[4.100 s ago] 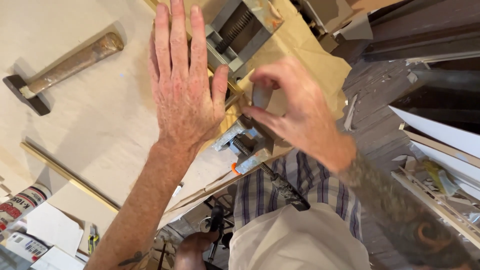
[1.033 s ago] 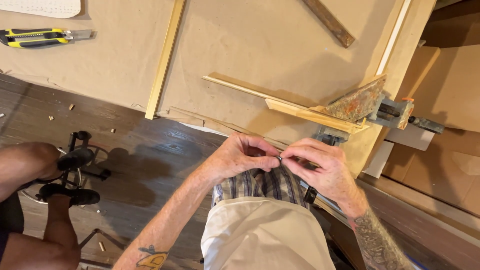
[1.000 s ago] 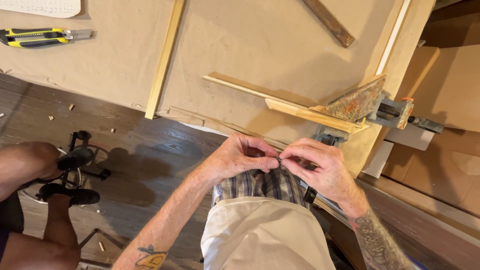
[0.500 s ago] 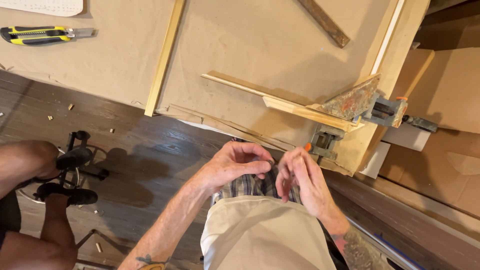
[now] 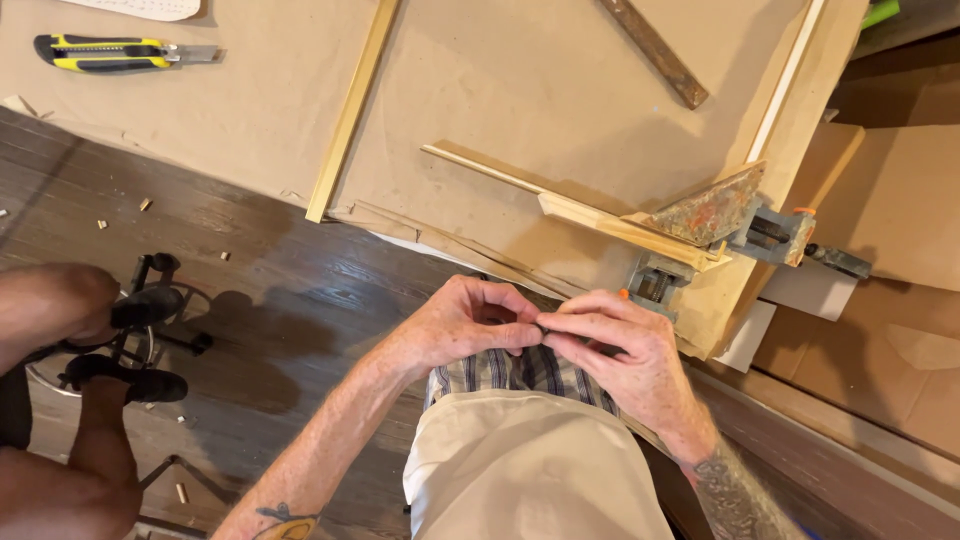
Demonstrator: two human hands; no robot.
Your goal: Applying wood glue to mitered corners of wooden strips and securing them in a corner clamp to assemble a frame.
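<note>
Dark and tiny, the small piece (image 5: 541, 325) pinched between my two hands is too small for me to name; it sits just off the near edge of the workbench (image 5: 250, 110), a little nearer me than the corner clamp (image 5: 715, 225). My left hand (image 5: 462, 328) has its fingers curled in, thumb and forefinger closed on the piece, and my right hand (image 5: 620, 350) meets it fingertip to fingertip, also nipped shut on it. I judge this a fiddling step, readying or sorting the bit before it goes anywhere; the next move calls for a steady grip, since it would drop easily to the dark floor. Held in the clamp, two strips of light wood moulding (image 5: 590, 215) meet at an angle. Left of the clamp lies a loose wood strip (image 5: 352, 105), farther left a yellow utility knife (image 5: 120, 52), and beyond the clamp a rusty bar (image 5: 655, 50). Another person's legs (image 5: 60, 400) stand well left, clear of my reach.
</note>
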